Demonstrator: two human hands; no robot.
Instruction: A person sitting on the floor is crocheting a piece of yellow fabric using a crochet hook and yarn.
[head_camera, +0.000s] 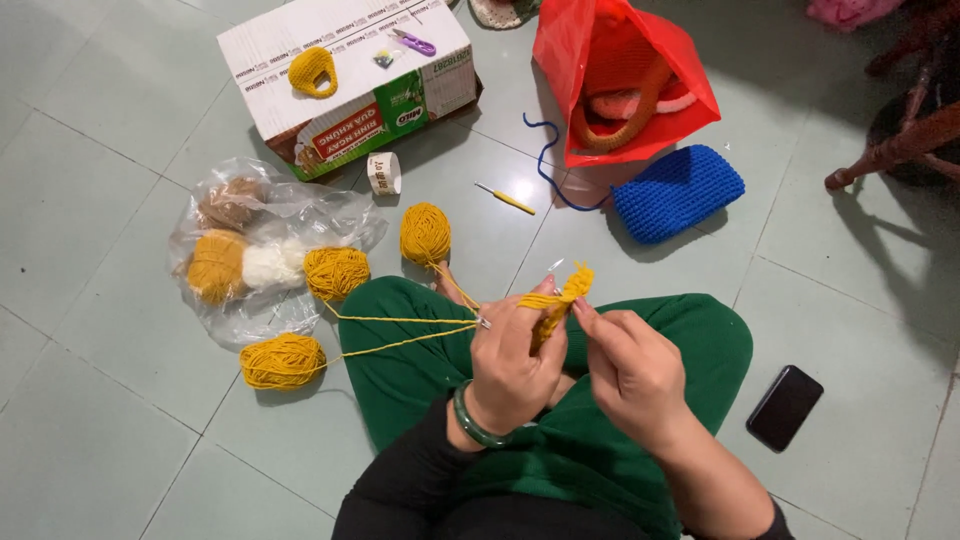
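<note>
The person sits cross-legged in green trousers (600, 430) on a pale green tiled floor (90, 200). The left hand (512, 368) and right hand (630, 368) meet above the lap, fingers of both pinched on a small mustard crochet piece (560, 300). Its strands run left to yarn balls (283, 361) lying on the tiles. A black phone (785, 407) lies to the right. Beyond, a clear bag of yarn (250, 255), a yellow hook (506, 199) and a blue knitted piece (678, 192) rest on the floor. Farthest are a cardboard box (350, 80) and a red bag (620, 80).
</note>
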